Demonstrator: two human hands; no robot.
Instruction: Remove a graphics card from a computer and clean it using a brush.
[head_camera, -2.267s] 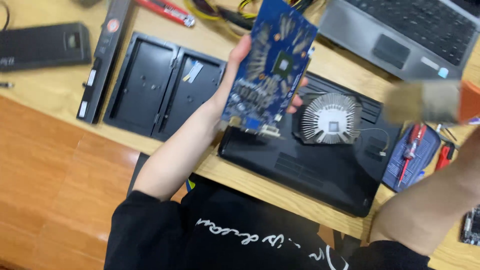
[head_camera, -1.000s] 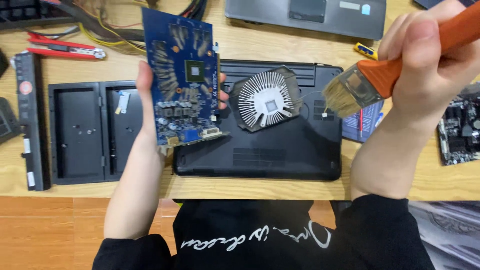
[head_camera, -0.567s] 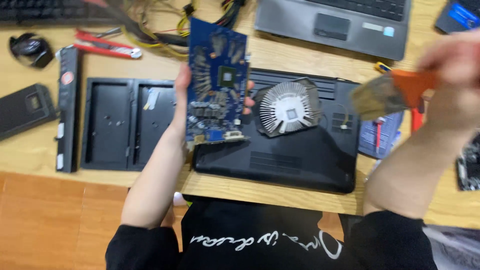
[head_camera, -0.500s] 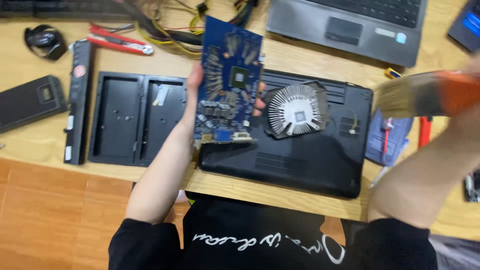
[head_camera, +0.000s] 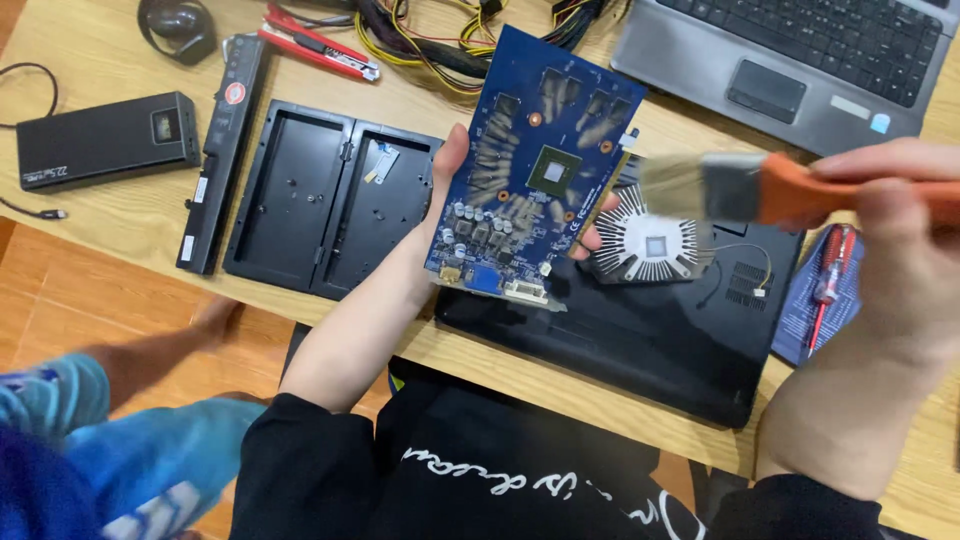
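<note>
Blue circuit board (head_camera: 535, 170) held tilted above the worktop (head_camera: 90, 225), component side up, over the near-left part of a closed black laptop (head_camera: 650, 350). Left hand (head_camera: 450, 185) clamped on the board's left edge, thumb along the rim, fingertips (head_camera: 590, 240) showing past the right edge. Right hand (head_camera: 900, 240) closed round the orange handle of a paintbrush (head_camera: 740, 190), bristles hovering just beside the board's upper right corner; contact with the board not determinable (brush blurred). Round finned heatsink (head_camera: 650, 245) resting on the laptop lid, partly behind the board, thin lead trailing to the right. Judged handling: board light and stiff but fragile, with small capacitors and a bare central chip exposed; best gripped by the bare edges or the metal connector end at the bottom, never across the components. Elsewhere on the worktop: two black plastic covers (head_camera: 330, 210) left of the board, a long black battery (head_camera: 220, 150) beside them, a grey laptop (head_camera: 800, 60) at the far right, a red-handled screwdriver (head_camera: 828, 280) on a blue pouch.
</note>
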